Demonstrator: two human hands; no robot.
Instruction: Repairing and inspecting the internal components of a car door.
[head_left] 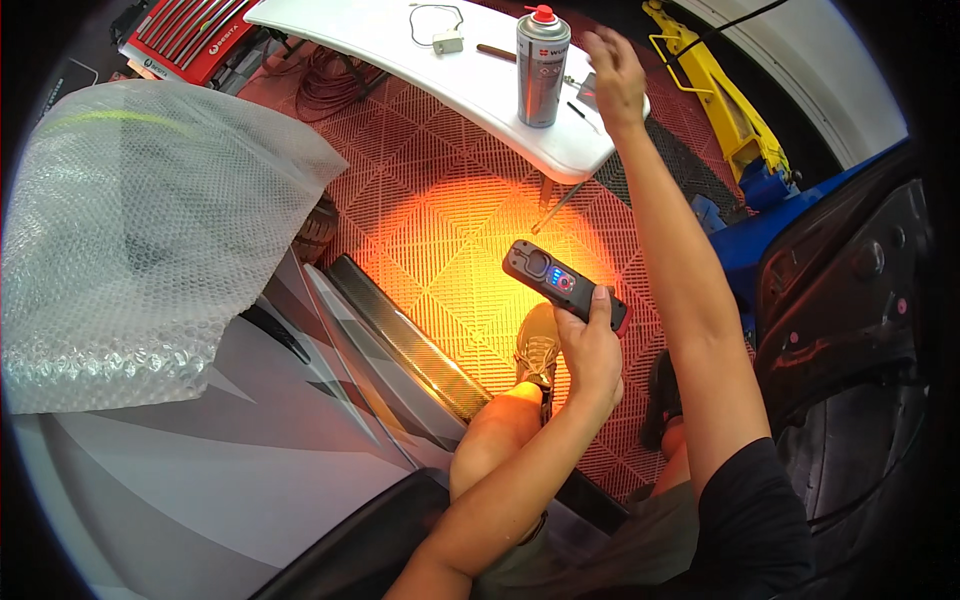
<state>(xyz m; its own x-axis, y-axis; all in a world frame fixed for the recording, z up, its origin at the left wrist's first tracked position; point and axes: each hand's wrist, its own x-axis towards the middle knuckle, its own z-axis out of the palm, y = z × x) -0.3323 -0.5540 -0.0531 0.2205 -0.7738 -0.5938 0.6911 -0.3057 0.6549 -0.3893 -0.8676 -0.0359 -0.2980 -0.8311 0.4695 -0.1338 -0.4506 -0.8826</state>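
A black handheld work light (565,283), with small blue indicator lights and red trim at one end, is gripped in my left hand (590,355), thumb along its side. It casts a warm orange glow over the floor tiles and my shoe (538,345). My right hand (617,82) reaches over the end of the white table (400,40), fingers partly bent and apart, with no object visible in it. Just left of it stands a silver-grey spray can (543,75) with a red nozzle. Beneath the hand a small grey item (588,92) is partly hidden.
On the left, bubble wrap (150,230) covers part of a grey patterned car body panel (260,460), beside a carbon-look sill (400,330). A small adapter with a cable (447,42) lies on the table. A yellow jack (715,95), red toolbox (190,35) and open black door (850,280) surround me.
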